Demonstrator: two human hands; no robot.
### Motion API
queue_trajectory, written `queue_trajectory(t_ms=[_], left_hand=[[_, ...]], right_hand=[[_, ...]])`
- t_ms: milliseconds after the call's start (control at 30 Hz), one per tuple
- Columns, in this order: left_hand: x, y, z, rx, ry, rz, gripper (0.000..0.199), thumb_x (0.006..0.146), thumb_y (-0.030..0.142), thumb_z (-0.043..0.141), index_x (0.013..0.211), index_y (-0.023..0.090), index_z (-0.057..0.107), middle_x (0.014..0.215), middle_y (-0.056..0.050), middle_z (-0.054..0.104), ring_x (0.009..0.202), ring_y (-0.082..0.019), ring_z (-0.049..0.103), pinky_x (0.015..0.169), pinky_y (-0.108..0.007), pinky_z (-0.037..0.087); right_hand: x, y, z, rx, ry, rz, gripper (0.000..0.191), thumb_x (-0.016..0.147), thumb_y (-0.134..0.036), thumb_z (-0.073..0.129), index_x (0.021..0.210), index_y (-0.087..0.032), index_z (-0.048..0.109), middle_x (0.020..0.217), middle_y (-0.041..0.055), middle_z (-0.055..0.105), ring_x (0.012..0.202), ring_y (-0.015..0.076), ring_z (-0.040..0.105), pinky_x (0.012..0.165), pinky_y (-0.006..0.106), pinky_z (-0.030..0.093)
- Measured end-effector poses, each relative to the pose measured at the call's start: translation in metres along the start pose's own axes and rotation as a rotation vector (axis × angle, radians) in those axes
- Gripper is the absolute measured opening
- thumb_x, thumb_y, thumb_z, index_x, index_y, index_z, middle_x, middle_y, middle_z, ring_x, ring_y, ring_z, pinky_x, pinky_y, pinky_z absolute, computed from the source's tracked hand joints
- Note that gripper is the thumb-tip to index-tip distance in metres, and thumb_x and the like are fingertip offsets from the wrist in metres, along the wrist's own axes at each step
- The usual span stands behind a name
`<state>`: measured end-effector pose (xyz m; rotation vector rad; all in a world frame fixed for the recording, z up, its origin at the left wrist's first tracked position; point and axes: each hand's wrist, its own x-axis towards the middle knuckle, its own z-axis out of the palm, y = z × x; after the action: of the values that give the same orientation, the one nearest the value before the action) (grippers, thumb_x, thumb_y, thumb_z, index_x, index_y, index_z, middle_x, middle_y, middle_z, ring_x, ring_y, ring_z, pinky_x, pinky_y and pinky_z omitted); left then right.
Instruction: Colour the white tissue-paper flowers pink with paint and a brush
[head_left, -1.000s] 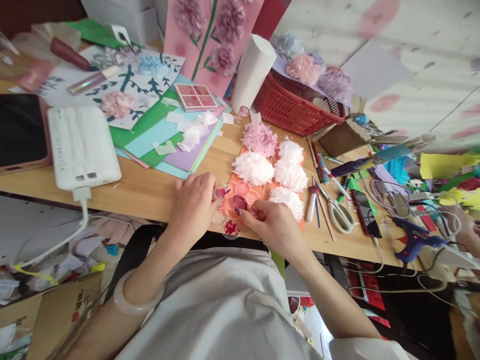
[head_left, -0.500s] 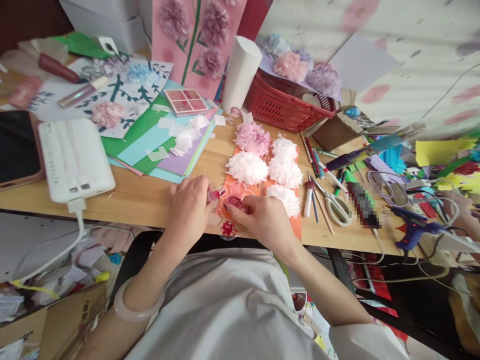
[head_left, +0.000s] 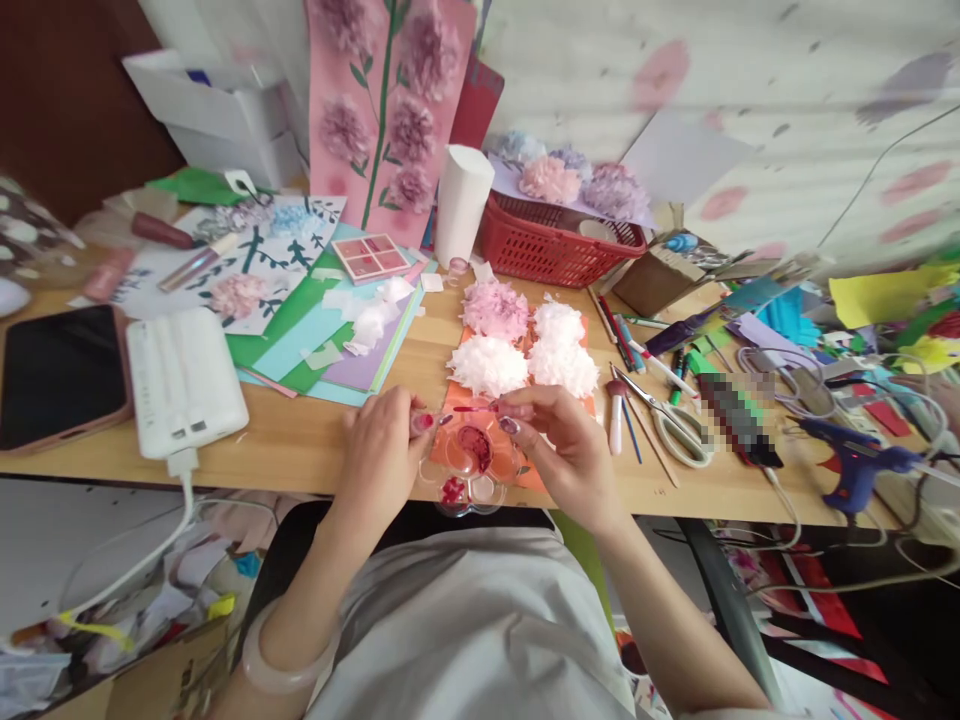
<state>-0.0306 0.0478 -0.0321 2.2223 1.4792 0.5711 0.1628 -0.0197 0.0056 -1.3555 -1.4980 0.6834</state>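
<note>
Between my hands sits a clear plastic tray with round compartments (head_left: 484, 490). Deep red material lies in the central one, and red bits (head_left: 453, 490) fill another near the table edge. My right hand (head_left: 566, 450) is closed in a pinch on a thin red piece (head_left: 474, 408), seen edge-on above the tray; its kind is unclear. At the tray's left side, my left hand (head_left: 386, 445) has its thumb and fingers pressed together; anything in them is hidden. Just beyond are a fluffy pink paper flower (head_left: 495, 308) and several white ones (head_left: 489, 366) on orange card (head_left: 454, 436).
Scissors (head_left: 694, 445), a makeup brush (head_left: 616, 415) and a blue glue gun (head_left: 855, 470) lie to the right. A power bank (head_left: 187, 385) and phone (head_left: 64, 375) are left. Behind stand a paper roll (head_left: 461, 205) and red basket (head_left: 555, 255).
My right hand has lifted from the tray's central compartment and moved slightly right, now showing the thin red piece. My left hand stays by the tray. The camera view has tilted up.
</note>
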Motion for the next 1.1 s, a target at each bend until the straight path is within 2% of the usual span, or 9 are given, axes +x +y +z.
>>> queue_trajectory(t_ms=[433, 567, 633, 733, 800, 900, 967, 1033, 1100], left_hand=[[-0.003, 0.007, -0.008, 0.065, 0.034, 0.063, 0.013, 0.089, 0.009, 0.053, 0.094, 0.021, 0.054, 0.100, -0.008, 0.068, 0.101, -0.029, 0.061, 0.083, -0.043, 0.041], [-0.008, 0.022, -0.022, 0.171, -0.028, 0.172, 0.017, 0.091, 0.006, 0.047, 0.088, 0.020, 0.056, 0.090, -0.007, 0.068, 0.091, -0.027, 0.063, 0.079, -0.040, 0.042], [-0.010, 0.029, -0.028, 0.228, -0.072, 0.213, 0.019, 0.092, 0.006, 0.045, 0.087, 0.020, 0.057, 0.086, -0.006, 0.068, 0.085, -0.027, 0.063, 0.075, -0.039, 0.043], [-0.010, 0.033, -0.033, 0.286, -0.098, 0.277, 0.020, 0.093, 0.007, 0.045, 0.088, 0.020, 0.059, 0.086, -0.005, 0.068, 0.084, -0.027, 0.065, 0.074, -0.040, 0.044], [-0.007, 0.033, -0.033, 0.285, -0.115, 0.303, 0.019, 0.093, 0.007, 0.046, 0.089, 0.020, 0.059, 0.087, -0.005, 0.069, 0.085, -0.026, 0.065, 0.074, -0.039, 0.044], [-0.001, 0.036, -0.035, 0.304, -0.147, 0.305, 0.018, 0.091, 0.005, 0.049, 0.087, 0.020, 0.059, 0.086, -0.004, 0.069, 0.084, -0.026, 0.066, 0.073, -0.038, 0.044], [0.005, 0.040, -0.037, 0.340, -0.144, 0.329, 0.020, 0.091, 0.004, 0.047, 0.088, 0.019, 0.060, 0.088, -0.006, 0.070, 0.087, -0.027, 0.066, 0.074, -0.038, 0.043], [0.010, 0.045, -0.040, 0.359, -0.132, 0.361, 0.020, 0.092, 0.005, 0.045, 0.090, 0.018, 0.060, 0.090, -0.007, 0.070, 0.089, -0.028, 0.066, 0.075, -0.039, 0.043], [0.015, 0.049, -0.042, 0.367, -0.129, 0.372, 0.018, 0.093, 0.007, 0.045, 0.091, 0.018, 0.060, 0.089, -0.007, 0.070, 0.088, -0.028, 0.067, 0.074, -0.039, 0.042]], right_hand=[[0.008, -0.011, 0.012, -0.194, -0.154, -0.195, 0.020, 0.096, -0.012, 0.053, 0.104, -0.024, 0.066, 0.100, 0.0038, 0.075, 0.093, 0.0166, 0.070, 0.080, 0.030, 0.054], [0.004, -0.015, 0.017, -0.269, -0.218, -0.282, 0.015, 0.099, -0.022, 0.054, 0.110, -0.022, 0.065, 0.102, 0.0058, 0.077, 0.090, 0.0175, 0.072, 0.078, 0.029, 0.053], [0.001, -0.017, 0.018, -0.393, -0.220, -0.221, 0.023, 0.101, -0.035, 0.051, 0.101, -0.018, 0.066, 0.084, 0.0058, 0.076, 0.071, 0.0175, 0.070, 0.064, 0.028, 0.049], [-0.001, -0.021, 0.015, -0.496, -0.252, -0.053, 0.053, 0.106, -0.044, 0.031, 0.067, -0.019, 0.058, 0.052, 0.0000, 0.060, 0.044, 0.0128, 0.051, 0.049, 0.027, 0.034], [-0.002, -0.026, 0.009, -0.455, -0.274, -0.065, 0.049, 0.105, -0.044, 0.031, 0.071, -0.020, 0.058, 0.058, 0.0008, 0.062, 0.050, 0.0134, 0.053, 0.052, 0.026, 0.035], [0.001, -0.032, 0.002, -0.440, -0.287, -0.173, 0.023, 0.098, -0.035, 0.045, 0.103, -0.018, 0.060, 0.089, 0.0072, 0.072, 0.074, 0.0178, 0.063, 0.065, 0.027, 0.043], [0.004, -0.034, 0.000, -0.500, -0.280, -0.110, 0.026, 0.099, -0.030, 0.040, 0.090, -0.018, 0.061, 0.077, 0.0053, 0.069, 0.065, 0.0165, 0.059, 0.061, 0.027, 0.040], [0.007, -0.033, -0.001, -0.517, -0.234, 0.031, 0.047, 0.103, -0.036, 0.030, 0.063, -0.021, 0.050, 0.053, 0.0002, 0.055, 0.049, 0.0132, 0.048, 0.055, 0.026, 0.034], [0.008, -0.032, -0.002, -0.459, -0.196, 0.069, 0.050, 0.103, -0.043, 0.031, 0.061, -0.021, 0.047, 0.052, -0.0009, 0.052, 0.048, 0.0121, 0.047, 0.054, 0.025, 0.033]])
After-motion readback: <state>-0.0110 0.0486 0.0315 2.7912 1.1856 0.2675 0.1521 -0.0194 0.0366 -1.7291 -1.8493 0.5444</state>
